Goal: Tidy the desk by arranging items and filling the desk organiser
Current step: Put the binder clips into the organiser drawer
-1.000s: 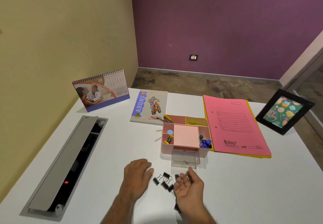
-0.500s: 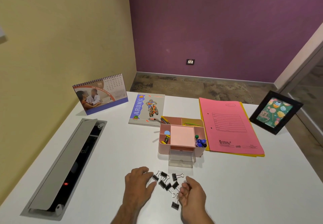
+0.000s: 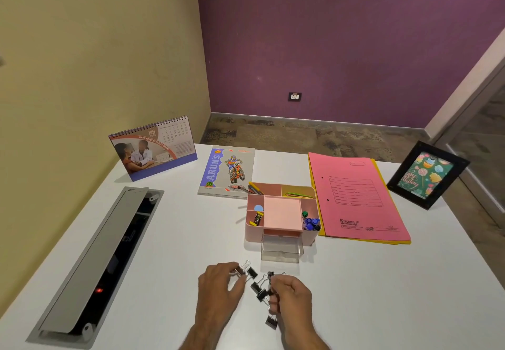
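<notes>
Now both hands have closed in on the binder clips (image 3: pixel 258 287) scattered on the white desk (image 3: pixel 382 281): the left hand (image 3: pixel 218 288), earlier flat, curls its fingers around a clip at the pile's left edge, and the right hand (image 3: pixel 292 293), earlier open palm-up, pinches clips on the right. Just beyond stands the pink desk organiser (image 3: pixel 281 220), its clear drawer (image 3: pixel 282 251) pulled out towards the clips. A notebook (image 3: pixel 226 170), pink folder (image 3: pixel 355 196), calendar (image 3: pixel 153 147) and photo frame (image 3: pixel 427 175) lie further back. A cable tray (image 3: pixel 95 262) is open at left; the walls are yellow and purple.

Both hands (image 3: pixel 222 284) (image 3: pixel 291 295) low, fingers curled
</notes>
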`<state>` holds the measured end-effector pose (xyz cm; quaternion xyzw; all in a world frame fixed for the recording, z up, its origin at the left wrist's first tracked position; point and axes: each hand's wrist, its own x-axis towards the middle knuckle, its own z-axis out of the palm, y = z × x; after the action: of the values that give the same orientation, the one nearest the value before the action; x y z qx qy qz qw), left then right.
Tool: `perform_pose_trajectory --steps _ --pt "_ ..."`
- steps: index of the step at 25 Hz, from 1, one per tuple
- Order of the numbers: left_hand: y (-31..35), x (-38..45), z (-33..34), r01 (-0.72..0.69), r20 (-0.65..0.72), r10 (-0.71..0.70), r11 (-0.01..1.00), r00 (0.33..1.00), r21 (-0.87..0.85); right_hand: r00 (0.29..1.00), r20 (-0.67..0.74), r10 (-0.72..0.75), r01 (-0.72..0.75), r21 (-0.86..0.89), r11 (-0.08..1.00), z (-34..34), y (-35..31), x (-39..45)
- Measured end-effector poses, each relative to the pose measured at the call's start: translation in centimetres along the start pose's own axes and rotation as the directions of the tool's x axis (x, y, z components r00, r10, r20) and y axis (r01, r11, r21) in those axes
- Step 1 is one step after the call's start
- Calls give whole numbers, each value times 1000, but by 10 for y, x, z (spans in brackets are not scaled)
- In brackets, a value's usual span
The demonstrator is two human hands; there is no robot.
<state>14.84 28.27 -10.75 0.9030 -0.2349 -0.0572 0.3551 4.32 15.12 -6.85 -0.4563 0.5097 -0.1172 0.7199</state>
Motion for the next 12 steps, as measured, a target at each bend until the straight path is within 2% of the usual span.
perform_pose_trajectory --steps 3,7,9,12 --pt "12 -6 -5 -168 -17 168 963 986 -209 991 124 -56 61 -37 997 9 -15 -8" --pt "37 -8 -13 -263 -1 275 918 961 -298 973 191 -127 133 -22 991 17 -36 -14" --pt "42 -5 -13 -234 38 257 923 966 -305 968 178 -174 183 -32 983 17 -46 -16" --pt "35 1 -9 -83 131 123 957 984 -279 946 76 -315 322 -123 939 13 -68 -17"
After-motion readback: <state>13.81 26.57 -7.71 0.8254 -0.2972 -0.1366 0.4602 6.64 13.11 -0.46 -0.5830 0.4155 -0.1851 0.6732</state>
